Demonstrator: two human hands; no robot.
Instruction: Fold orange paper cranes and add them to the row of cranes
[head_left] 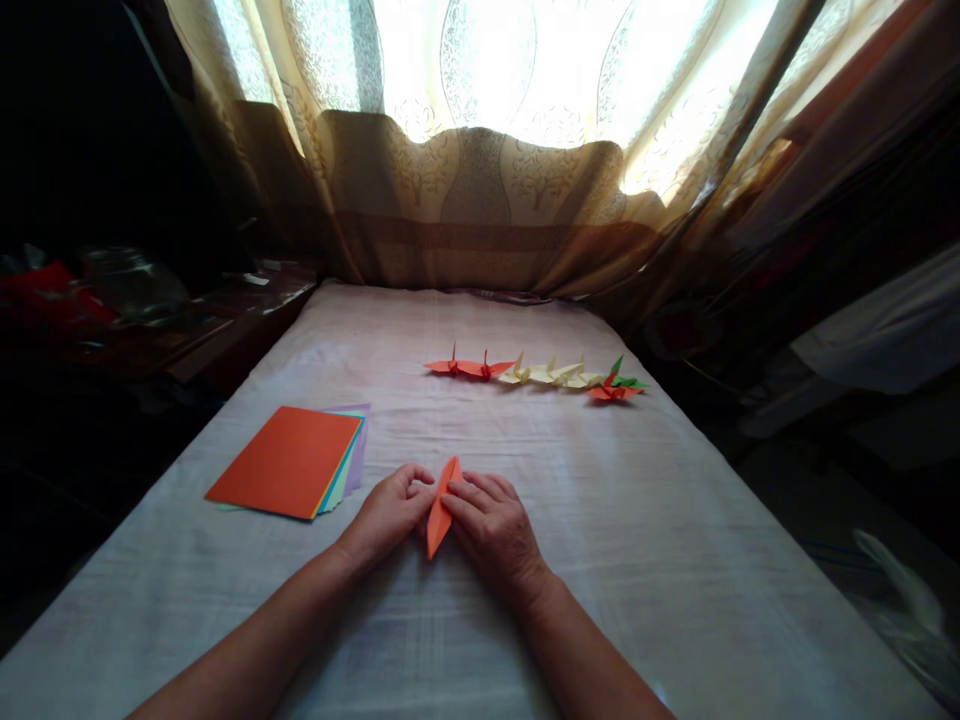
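Observation:
A narrow, pointed piece of folded orange paper point(440, 508) lies on the white cloth between my hands. My left hand point(390, 512) rests at its left side with curled fingers touching its edge. My right hand point(491, 530) presses on its right side, the fingers bent over the fold. A stack of coloured paper sheets point(294, 461), orange on top, lies to the left of my left hand. Farther back stands a row of finished paper cranes point(536, 375): orange, cream, and orange with green.
The white cloth point(637, 560) covers a long table or bed that runs up to patterned curtains point(480, 210) with bright light behind. A dark side table with a glass jar point(131, 280) stands at the left. Dark clutter lies on the right.

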